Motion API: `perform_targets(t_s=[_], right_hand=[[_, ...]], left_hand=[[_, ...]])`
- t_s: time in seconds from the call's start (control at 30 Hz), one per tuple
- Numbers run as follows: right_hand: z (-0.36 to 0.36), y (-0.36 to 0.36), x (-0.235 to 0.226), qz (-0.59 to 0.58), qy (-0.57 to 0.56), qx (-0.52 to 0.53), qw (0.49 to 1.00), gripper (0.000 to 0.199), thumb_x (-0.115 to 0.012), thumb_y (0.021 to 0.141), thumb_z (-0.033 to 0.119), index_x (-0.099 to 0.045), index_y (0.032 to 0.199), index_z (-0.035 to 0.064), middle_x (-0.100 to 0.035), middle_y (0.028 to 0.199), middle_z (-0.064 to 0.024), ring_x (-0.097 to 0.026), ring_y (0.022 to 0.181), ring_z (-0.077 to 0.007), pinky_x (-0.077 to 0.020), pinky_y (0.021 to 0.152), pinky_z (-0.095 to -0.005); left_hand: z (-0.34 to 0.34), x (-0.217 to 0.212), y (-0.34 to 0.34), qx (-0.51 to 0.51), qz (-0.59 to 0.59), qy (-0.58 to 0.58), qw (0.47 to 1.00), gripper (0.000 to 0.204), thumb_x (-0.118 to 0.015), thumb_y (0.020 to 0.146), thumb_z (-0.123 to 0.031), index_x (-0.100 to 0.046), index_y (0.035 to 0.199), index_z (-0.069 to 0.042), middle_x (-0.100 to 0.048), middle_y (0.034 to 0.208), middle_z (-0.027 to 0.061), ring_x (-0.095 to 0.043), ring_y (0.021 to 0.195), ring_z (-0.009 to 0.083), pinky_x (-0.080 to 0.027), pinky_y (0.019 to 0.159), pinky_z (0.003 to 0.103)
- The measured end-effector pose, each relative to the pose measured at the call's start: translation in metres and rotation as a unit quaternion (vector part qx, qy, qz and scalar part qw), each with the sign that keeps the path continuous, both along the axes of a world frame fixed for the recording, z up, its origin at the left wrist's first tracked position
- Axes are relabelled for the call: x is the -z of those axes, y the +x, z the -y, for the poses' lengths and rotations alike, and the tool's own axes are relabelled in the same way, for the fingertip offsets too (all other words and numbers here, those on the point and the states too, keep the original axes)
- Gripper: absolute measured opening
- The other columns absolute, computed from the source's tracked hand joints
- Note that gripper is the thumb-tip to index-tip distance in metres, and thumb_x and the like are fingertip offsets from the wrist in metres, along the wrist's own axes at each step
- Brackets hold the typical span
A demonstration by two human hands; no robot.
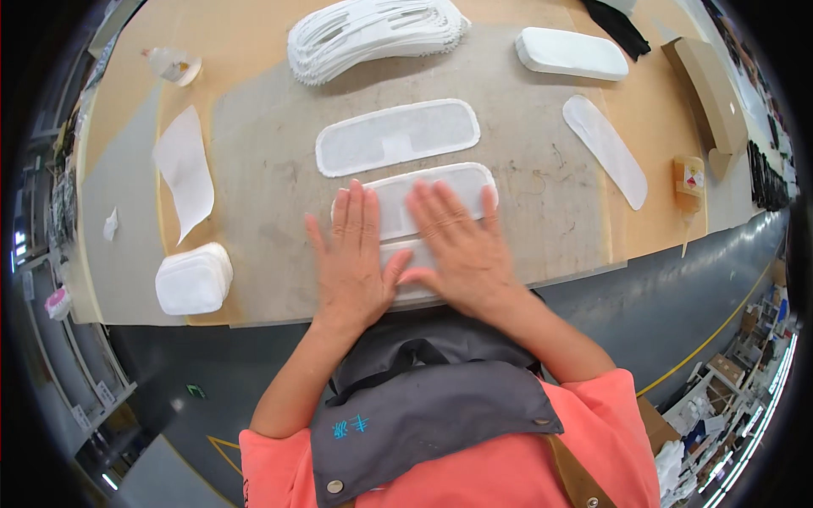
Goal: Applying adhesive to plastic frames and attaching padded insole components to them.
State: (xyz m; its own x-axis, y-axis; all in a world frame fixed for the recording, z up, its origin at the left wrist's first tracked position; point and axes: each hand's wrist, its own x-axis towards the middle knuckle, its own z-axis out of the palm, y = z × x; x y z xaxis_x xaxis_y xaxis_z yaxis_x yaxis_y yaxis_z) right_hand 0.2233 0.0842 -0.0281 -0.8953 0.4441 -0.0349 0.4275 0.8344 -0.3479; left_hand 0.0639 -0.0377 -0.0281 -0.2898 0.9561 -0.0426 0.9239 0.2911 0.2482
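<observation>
Now: pressing step | left hand [354, 254] and right hand [461, 245], fingers flat and spread, holding nothing, on white oblong fabric pad [440, 190] at near tabletop [262, 169] edge | next probably needs even smoothing pressure.

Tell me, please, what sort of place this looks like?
Probably a factory assembly bench: both hands press flat on a white padded piece, with a stack of similar pieces and a glue bottle nearby.
</observation>
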Motion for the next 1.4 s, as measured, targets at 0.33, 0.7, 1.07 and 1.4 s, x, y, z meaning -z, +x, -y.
perform_targets(t_s=[0.33, 0.7, 1.07, 1.4], right_hand=[[0.027, 0.065, -0.017, 0.061, 0.062, -0.04, 0.995, 0.103, -0.039, 0.087, 0.081, -0.031, 0.161, 0.0103, -0.026, 0.169, -0.0087, -0.017, 0.157, -0.0302, 0.0041, 0.12, -0.0678], [-0.101, -0.028, 0.024, -0.01, 0.18, -0.011, 0.984, 0.082, -0.039, 0.099, 0.067, -0.029, 0.162, 0.0157, -0.025, 0.169, -0.0039, -0.018, 0.157, -0.0235, -0.0046, 0.125, -0.0581], [-0.014, 0.095, -0.027, -0.161, 0.042, -0.119, 0.979, 0.021, -0.078, 0.08, 0.009, -0.067, 0.098, 0.0096, -0.063, 0.093, -0.0039, -0.062, 0.082, -0.0225, -0.0503, 0.072, -0.0349], [-0.023, 0.083, -0.037, -0.084, 0.215, -0.269, 0.935, 0.013, -0.065, 0.075, 0.008, -0.061, 0.087, 0.0053, -0.051, 0.078, -0.0034, -0.057, 0.074, -0.0183, -0.0458, 0.066, -0.0317]], left_hand=[[0.043, -0.015, 0.031, 0.112, 0.01, -0.002, 0.994, 0.082, -0.052, 0.091, -0.07, -0.035, 0.16, -0.029, -0.017, 0.171, 0.0147, -0.012, 0.158, 0.0329, -0.003, 0.117, 0.073], [-0.055, 0.031, -0.055, 0.017, -0.108, 0.114, 0.987, 0.088, -0.046, 0.094, -0.072, -0.029, 0.162, -0.018, -0.02, 0.17, 0.0105, -0.016, 0.158, 0.027, -0.006, 0.118, 0.072], [0.036, -0.007, 0.037, 0.215, 0.008, 0.057, 0.975, 0.085, -0.048, 0.09, -0.074, -0.034, 0.161, -0.028, -0.02, 0.17, 0.0086, -0.014, 0.158, 0.0274, 0.006, 0.122, 0.065], [0.051, -0.014, 0.036, 0.103, 0.025, 0.071, 0.992, 0.075, -0.052, 0.097, -0.061, -0.036, 0.16, -0.024, -0.015, 0.171, 0.0143, -0.009, 0.159, 0.0292, 0.002, 0.123, 0.063]])
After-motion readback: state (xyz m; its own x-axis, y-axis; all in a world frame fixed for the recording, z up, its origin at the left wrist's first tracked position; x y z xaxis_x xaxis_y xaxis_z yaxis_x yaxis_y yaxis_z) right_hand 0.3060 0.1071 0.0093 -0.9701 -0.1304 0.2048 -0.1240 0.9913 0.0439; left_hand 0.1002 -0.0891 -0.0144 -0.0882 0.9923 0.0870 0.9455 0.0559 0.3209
